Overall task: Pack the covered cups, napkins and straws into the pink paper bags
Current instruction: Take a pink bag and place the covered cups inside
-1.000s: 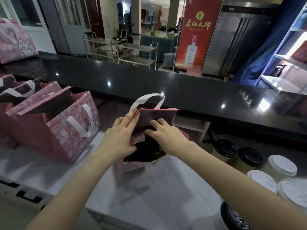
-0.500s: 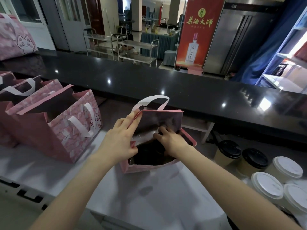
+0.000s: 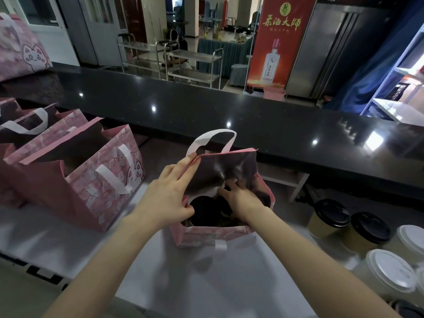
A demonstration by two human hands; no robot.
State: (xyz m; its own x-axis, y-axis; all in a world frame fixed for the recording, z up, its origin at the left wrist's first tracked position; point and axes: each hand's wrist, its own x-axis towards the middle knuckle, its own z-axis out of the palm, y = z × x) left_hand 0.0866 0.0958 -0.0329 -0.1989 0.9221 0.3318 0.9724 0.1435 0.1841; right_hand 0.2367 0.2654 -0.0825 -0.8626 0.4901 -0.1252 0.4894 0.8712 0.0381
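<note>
L hand (image 3: 165, 198) pinches pink bag (image 3: 218, 235) rim; R hand (image 3: 243, 200) inside, fingers' grip unclear; 2 cups (image 3: 202, 210) within.

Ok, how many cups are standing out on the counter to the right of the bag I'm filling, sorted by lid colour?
Black-lidded cups: 2
White-lidded cups: 2
Total outside the pink bag: 4 plainly seen; others at the frame's edge are too cut off to count.

I'm on one view only: head-worn wide-angle, pitched forward and down, close over the flat white worktop (image 3: 206, 283). Pink paper bag (image 3: 218, 235) sits centre frame at arm's reach. Long glossy black counter (image 3: 252, 125) crosses mid-frame, and the room fills the top.
</note>
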